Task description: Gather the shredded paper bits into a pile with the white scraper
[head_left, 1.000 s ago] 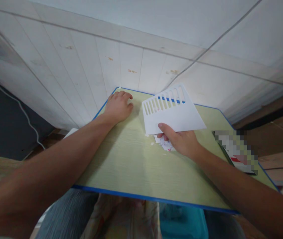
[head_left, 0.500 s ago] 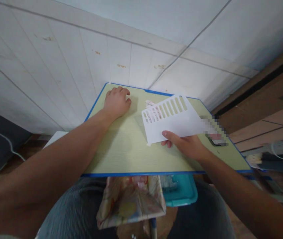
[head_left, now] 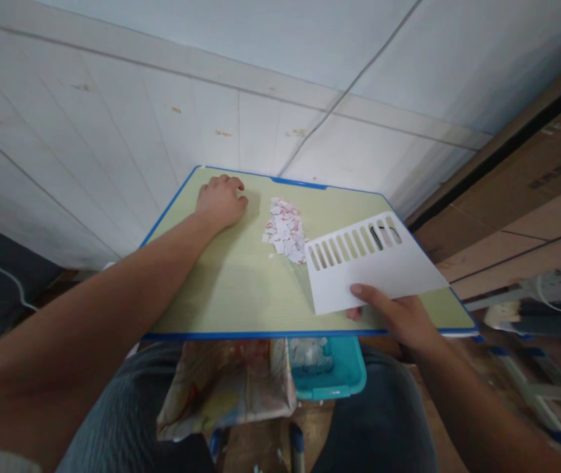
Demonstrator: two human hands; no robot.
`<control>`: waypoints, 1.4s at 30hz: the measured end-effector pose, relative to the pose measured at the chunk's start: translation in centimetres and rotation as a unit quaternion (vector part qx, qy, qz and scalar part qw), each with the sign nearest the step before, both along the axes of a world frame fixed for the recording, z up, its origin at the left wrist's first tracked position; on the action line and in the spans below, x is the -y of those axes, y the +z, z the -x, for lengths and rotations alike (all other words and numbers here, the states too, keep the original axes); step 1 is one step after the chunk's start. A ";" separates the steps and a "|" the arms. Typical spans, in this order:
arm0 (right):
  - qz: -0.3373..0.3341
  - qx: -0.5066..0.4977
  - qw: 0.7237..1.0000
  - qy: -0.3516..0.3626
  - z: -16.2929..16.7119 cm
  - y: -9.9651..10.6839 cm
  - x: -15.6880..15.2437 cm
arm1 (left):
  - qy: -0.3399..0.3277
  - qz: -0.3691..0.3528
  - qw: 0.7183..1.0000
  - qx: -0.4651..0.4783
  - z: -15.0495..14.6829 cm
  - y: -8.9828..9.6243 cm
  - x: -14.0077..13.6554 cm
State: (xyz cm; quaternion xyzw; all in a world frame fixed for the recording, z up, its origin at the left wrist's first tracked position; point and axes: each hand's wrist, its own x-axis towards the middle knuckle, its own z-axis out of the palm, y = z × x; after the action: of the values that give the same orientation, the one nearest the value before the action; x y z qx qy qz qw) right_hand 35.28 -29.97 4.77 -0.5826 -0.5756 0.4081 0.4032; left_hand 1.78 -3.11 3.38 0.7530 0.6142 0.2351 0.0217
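Note:
In my right hand (head_left: pixel 399 312) is a white card with a row of long slots (head_left: pixel 393 272), pinched near its lower edge with the thumb on top. The card is held over the right part of the table and hides what lies under it, though something dark shows through its far-right slots. A heap of small torn paper pieces (head_left: pixel 286 230), white with some pink, lies left of the card. My left hand (head_left: pixel 222 200) rests at the table's back left, fingers loosely bent, thumb apart, holding nothing.
The light green table (head_left: pixel 231 295) has a blue rim and stands against a white panelled wall (head_left: pixel 261 125). Below its front edge are a patterned bag (head_left: pixel 231 394) and a turquoise basin (head_left: pixel 347 368) with pale scraps. Cardboard boxes (head_left: pixel 521 177) stand on the right.
My right hand has drawn the slotted card right and nearer to me, off the paper pieces, which now show fully. My left hand keeps its place on the table. The view has shifted slightly.

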 end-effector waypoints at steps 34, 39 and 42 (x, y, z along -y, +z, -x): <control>-0.077 0.054 0.987 0.127 9.1 0.9 -14.5 | -0.001 -0.015 1.000 -0.011 1.5 -1.5 -1.2; -0.055 0.049 0.970 0.232 9.2 2.1 -13.3 | -0.019 0.000 0.999 -0.027 1.9 -1.1 -1.0; -0.042 0.038 0.959 0.276 8.9 3.0 -12.7 | -0.021 0.010 0.999 -0.038 1.9 -0.8 -0.7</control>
State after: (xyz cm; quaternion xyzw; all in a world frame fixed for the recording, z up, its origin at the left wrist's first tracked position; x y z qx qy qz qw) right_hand 26.34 -17.26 7.79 -0.3982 -0.7459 0.4565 0.2769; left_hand -0.12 -2.46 2.62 0.7735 0.6013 0.1998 0.0108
